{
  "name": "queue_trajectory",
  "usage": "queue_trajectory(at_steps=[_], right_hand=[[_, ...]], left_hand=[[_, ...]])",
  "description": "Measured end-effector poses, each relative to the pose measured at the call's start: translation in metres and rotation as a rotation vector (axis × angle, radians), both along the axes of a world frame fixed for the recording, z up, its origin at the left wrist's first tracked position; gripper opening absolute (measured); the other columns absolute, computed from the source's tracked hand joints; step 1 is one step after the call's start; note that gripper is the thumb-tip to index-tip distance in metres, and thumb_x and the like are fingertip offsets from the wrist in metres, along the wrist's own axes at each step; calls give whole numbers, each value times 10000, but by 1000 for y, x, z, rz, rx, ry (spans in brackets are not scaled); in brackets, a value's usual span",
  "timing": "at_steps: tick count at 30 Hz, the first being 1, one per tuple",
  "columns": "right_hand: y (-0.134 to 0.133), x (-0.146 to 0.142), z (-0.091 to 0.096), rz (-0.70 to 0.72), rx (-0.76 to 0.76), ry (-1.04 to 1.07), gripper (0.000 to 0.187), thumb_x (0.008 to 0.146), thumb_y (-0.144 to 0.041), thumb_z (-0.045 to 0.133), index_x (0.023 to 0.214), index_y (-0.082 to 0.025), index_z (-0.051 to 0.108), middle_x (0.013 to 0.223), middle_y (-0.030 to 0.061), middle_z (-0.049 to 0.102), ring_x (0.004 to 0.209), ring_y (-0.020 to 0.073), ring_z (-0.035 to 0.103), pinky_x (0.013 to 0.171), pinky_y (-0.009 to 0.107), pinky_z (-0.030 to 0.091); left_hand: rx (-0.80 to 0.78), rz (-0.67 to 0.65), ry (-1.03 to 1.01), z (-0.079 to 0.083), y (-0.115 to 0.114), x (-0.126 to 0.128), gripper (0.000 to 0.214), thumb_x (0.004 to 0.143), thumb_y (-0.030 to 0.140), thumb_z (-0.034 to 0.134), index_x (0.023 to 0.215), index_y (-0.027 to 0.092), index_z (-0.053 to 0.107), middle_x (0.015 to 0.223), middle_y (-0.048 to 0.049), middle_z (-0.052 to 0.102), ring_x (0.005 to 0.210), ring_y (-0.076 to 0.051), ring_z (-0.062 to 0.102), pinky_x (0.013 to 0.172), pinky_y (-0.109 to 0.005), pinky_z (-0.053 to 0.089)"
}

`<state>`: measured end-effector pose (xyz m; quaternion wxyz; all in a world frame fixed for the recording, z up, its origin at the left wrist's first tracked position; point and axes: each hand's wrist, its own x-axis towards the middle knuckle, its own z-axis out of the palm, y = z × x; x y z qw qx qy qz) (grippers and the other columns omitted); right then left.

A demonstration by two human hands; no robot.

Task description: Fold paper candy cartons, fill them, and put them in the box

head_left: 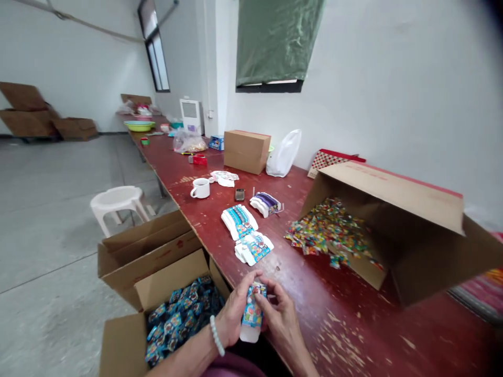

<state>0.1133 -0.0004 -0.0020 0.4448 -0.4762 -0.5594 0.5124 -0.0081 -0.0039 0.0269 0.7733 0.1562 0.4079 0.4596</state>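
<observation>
Between my hands, just over the table's near edge, is a small blue printed candy box (252, 311) with a white flap at its lower end. My left hand (234, 308) wraps round its left side, a beaded bracelet at the wrist. My right hand (280, 313) grips the right side, its thumb across the printed front. Beyond them lie flat folded boxes (254, 248) and a fanned stack of blue cartons (239, 221). Wrapped candies (334, 230) spill from a large tipped cardboard box (393, 196) on the right. Below left, an open carton (121, 343) holds many blue packets (183, 317).
Farther along the red table (314, 293) are a white mug (200, 188), a small dark device (239, 195), purple cartons (266, 203), a closed cardboard box (247, 152) and a white bag (283, 153). On the floor to the left stands a white stool (118, 201).
</observation>
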Motion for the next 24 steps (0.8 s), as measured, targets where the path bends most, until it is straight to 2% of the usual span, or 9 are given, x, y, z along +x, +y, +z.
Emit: queue_trajectory(at_steps=[5, 7, 10, 12, 14, 17, 19, 21, 24], right_hand=[[16, 13, 4, 32, 146, -145, 99, 754, -215, 657, 837, -199, 707, 867, 36, 704, 841, 216, 637, 777, 296, 477], [22, 16, 6, 84, 172, -176, 78, 744, -184, 654, 808, -198, 695, 869, 30, 691, 831, 202, 632, 752, 277, 472], [44, 36, 4, 125, 187, -250, 106, 822, -253, 603, 844, -212, 698, 903, 27, 696, 847, 190, 640, 759, 262, 479], [70, 66, -2, 0, 178, -381, 210, 884, -328, 523, 905, -216, 699, 908, 33, 702, 845, 191, 648, 758, 265, 492], [99, 108, -12, -273, 169, -551, 317, 902, -367, 465, 1058, -191, 678, 1043, 79, 692, 962, 227, 633, 850, 318, 484], [135, 171, -30, -471, 106, -683, 410, 882, -257, 428, 1230, -147, 614, 1242, 149, 612, 1219, 297, 505, 1048, 432, 337], [147, 202, -40, -510, 40, -762, 441, 852, -199, 446, 1261, -151, 604, 1279, 163, 592, 1249, 317, 486, 1056, 444, 315], [152, 221, -49, -501, -25, -821, 473, 824, -172, 474, 1281, -145, 595, 1274, 176, 598, 1213, 330, 520, 1018, 439, 351], [155, 236, -57, -433, -105, -868, 503, 786, -172, 541, 1286, -160, 595, 1151, 146, 667, 1080, 302, 607, 921, 375, 424]], left_hand=[[45, -63, 51, -15, 10, 6, 509, 800, 500, 589, 1253, 284, 500, 871, 5, 671, 480, -128, 595, 449, -241, 458], [28, -85, 39, -21, 14, 10, 452, 810, 461, 560, 1219, 274, 516, 788, 15, 651, 462, -140, 587, 426, -243, 449], [-10, -80, -19, -24, 25, 17, 408, 825, 408, 536, 1202, 256, 509, 652, 30, 603, 436, -150, 574, 448, -261, 459], [-9, -30, -35, -24, 35, 23, 413, 834, 410, 556, 1208, 248, 493, 656, 21, 615, 469, -163, 600, 501, -286, 485], [10, 42, -37, -23, 48, 29, 434, 833, 439, 591, 1204, 238, 489, 736, -8, 651, 570, -189, 652, 563, -308, 507], [1, 111, -24, -27, 65, 36, 463, 812, 465, 631, 1180, 218, 496, 845, -48, 666, 717, -233, 686, 603, -325, 517], [27, 115, 1, -35, 72, 36, 469, 783, 407, 669, 1173, 211, 497, 897, -52, 659, 804, -239, 682, 654, -333, 524], [114, 94, 85, -48, 74, 33, 504, 740, 327, 702, 1186, 214, 497, 938, -42, 643, 882, -224, 662, 737, -333, 521], [307, 16, 430, -66, 71, 22, 491, 699, 240, 682, 1167, 204, 540, 986, -53, 617, 932, -214, 628, 832, -348, 500]])
